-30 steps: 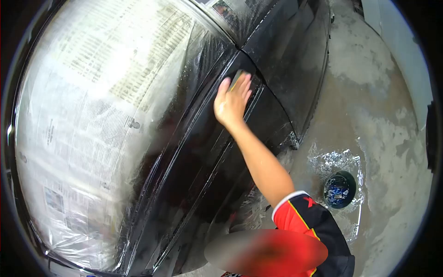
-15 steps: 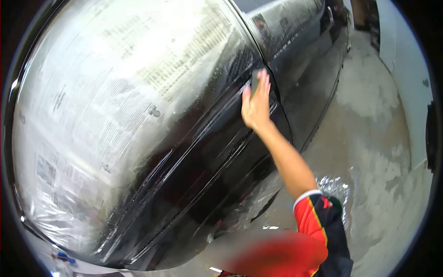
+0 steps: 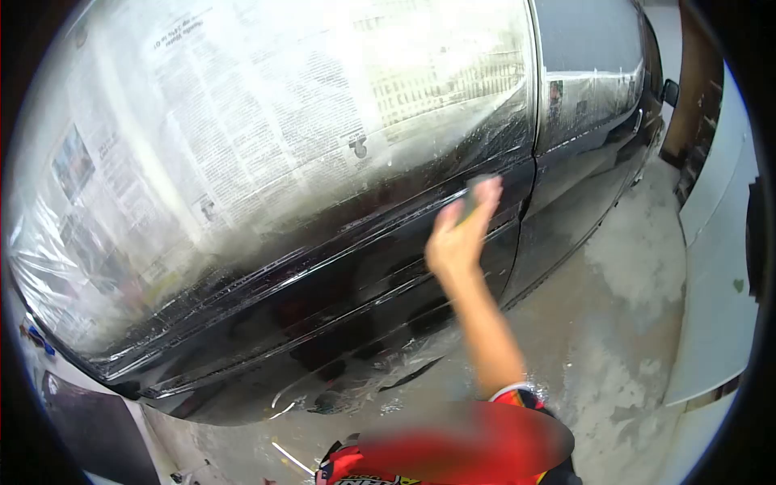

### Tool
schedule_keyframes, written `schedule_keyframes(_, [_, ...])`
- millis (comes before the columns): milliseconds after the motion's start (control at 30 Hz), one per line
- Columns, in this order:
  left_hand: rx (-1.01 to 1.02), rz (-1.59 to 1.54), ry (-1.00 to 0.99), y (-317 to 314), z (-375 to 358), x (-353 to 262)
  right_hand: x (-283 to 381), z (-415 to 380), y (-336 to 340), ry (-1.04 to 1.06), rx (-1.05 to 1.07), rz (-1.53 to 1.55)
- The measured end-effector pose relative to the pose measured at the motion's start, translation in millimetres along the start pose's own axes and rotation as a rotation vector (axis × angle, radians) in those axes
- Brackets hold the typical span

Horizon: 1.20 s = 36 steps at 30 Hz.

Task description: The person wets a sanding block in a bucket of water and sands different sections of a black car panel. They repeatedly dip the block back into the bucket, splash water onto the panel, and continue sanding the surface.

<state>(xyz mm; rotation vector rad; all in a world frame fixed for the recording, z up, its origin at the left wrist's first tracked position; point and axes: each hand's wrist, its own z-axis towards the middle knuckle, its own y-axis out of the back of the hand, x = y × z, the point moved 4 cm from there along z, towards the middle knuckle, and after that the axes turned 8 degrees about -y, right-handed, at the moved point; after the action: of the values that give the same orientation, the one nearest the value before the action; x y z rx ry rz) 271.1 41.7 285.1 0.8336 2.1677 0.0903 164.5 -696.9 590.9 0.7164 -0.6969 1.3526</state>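
Note:
My right hand [image 3: 461,238] is closed around a grey-green sanding block [image 3: 470,200], thumb on its left side and fingers on its right. The fingers are smeared a little by motion. Hand and block overlap the glossy black car side panel [image 3: 388,250], just below the masked window and left of a vertical panel seam [image 3: 529,190]. Wet-looking highlights run along the panel's creases. Above it, newspaper under clear plastic [image 3: 267,121] covers the glass. My left hand is out of sight.
A second masked window [image 3: 590,93] and the car's mirror [image 3: 670,92] lie farther right. Wet grey concrete floor [image 3: 622,267] runs alongside the car. A pale panel [image 3: 715,242] stands at the right. A dark sheet [image 3: 97,428] is at lower left.
The view has turned and shifted, so the car lies more level. My right hand with the sanding block now appears lower in the picture and farther left of the seam.

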Motion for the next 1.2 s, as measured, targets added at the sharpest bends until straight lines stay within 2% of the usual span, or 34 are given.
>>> schedule_keyframes(33, [-0.016,-0.039,0.022,3.0,0.2,16.1,37.3,-45.4,-15.6,0.054,0.141,0.041])
schedule_keyframes(100, [-0.056,-0.121,0.068,15.3,-1.8,47.0,55.5,-133.6,-48.1,0.313,0.388,-0.173])
schedule_keyframes(167, [-0.117,-0.227,0.12,35.7,-8.1,82.5,43.4,-105.5,-37.5,0.306,0.431,-0.397])
schedule_keyframes(200, [-0.163,-0.28,0.166,48.3,-16.0,111.0,28.9,-69.9,-25.5,0.321,0.331,-0.608])
schedule_keyframes(233, [-0.215,-0.314,0.235,62.8,-25.1,141.8,5.0,-31.4,-9.1,0.351,0.105,-0.384])
schedule_keyframes(267, [-0.267,-0.246,0.358,69.6,-39.7,170.7,-13.6,3.6,2.9,0.184,0.047,-0.263])
schedule_keyframes(300, [-0.312,-0.254,0.382,58.2,-67.5,195.8,-39.5,32.3,12.4,-0.107,0.031,-0.03])
schedule_keyframes(367, [-0.352,-0.339,0.442,46.8,-110.0,220.2,-48.4,29.1,7.7,-0.211,0.003,-0.037])
schedule_keyframes(433, [-0.396,-0.397,0.534,59.2,-118.8,226.5,-4.1,-41.7,-26.1,0.069,0.02,-0.009])
schedule_keyframes(467, [-0.436,-0.378,0.587,64.0,-110.6,221.0,29.0,-90.3,-42.0,0.267,0.083,-0.18])
schedule_keyframes(500, [-0.387,-0.415,0.653,84.2,-76.3,241.7,57.8,-136.5,-62.8,0.395,0.36,-0.296])
schedule_keyframes(533, [-0.374,-0.356,0.459,86.6,-49.7,227.7,85.1,-185.7,-82.0,0.518,0.651,-0.365])
schedule_keyframes(567, [-0.367,-0.299,0.265,84.8,-27.0,200.8,92.5,-225.1,-95.2,0.564,1.116,-0.576])
schedule_keyframes(600, [-0.258,-0.208,0.187,79.3,-14.8,177.4,96.8,-240.3,-97.3,0.843,0.845,-0.315])
schedule_keyframes(633, [-0.253,-0.215,0.203,73.6,-22.6,176.3,96.5,-255.3,-96.1,1.085,0.553,-0.04])
schedule_keyframes(667, [-0.301,-0.272,0.252,61.9,-28.6,186.8,105.3,-222.9,-103.5,0.995,1.05,-0.206])
schedule_keyframes(700, [-0.352,-0.329,0.299,50.8,-33.9,201.1,95.9,-192.1,-84.4,1.057,0.744,-0.261])
schedule_keyframes(733, [-0.402,-0.403,0.355,40.3,-47.2,231.1,81.7,-160.1,-69.0,1.168,0.61,-0.469])
schedule_keyframes(767, [-0.428,-0.465,0.393,28.1,-61.4,261.0,51.6,-126.6,-59.3,1.22,0.673,-0.581])
schedule_keyframes(800, [-0.442,-0.526,0.44,10.9,-79.8,294.7,12.5,-96.5,-42.7,1.332,0.579,-0.552])
schedule_keyframes(833, [-0.448,-0.571,0.476,-5.0,-91.8,318.9,-15.8,-72.1,-30.4,1.53,0.518,-0.513])
schedule_keyframes(900, [-0.47,-0.638,0.499,-23.2,-104.6,356.4,-5.4,-68.2,-31.3,1.581,0.545,-0.615])
schedule_keyframes(933, [-0.477,-0.658,0.479,-28.4,-99.9,372.0,5.3,-81.4,-43.8,1.563,0.529,-0.61])
schedule_keyframes(967, [-0.486,-0.667,0.426,-29.8,-82.5,384.3,37.4,-111.3,-64.5,1.669,0.406,-0.492])
schedule_keyframes(1033, [-0.484,-0.658,0.222,-19.4,-17.2,385.7,130.5,-208.0,-115.6,1.569,0.794,-0.484])
schedule_keyframes(1067, [-0.459,-0.632,0.1,-13.5,28.1,356.5,183.8,-256.6,-134.1,1.668,0.925,-0.366])
schedule_keyframes(1133, [-0.383,-0.558,-0.137,-8.3,93.0,267.9,249.5,-341.9,-160.1,1.857,0.656,-0.294])
schedule_keyframes(1167, [-0.357,-0.526,-0.221,-9.3,110.8,236.9,266.7,-375.0,-175.2,1.856,0.564,-0.308])
schedule_keyframes(1200, [-0.345,-0.509,-0.178,-9.1,100.1,233.5,272.4,-382.1,-182.0,1.839,0.57,-0.319])
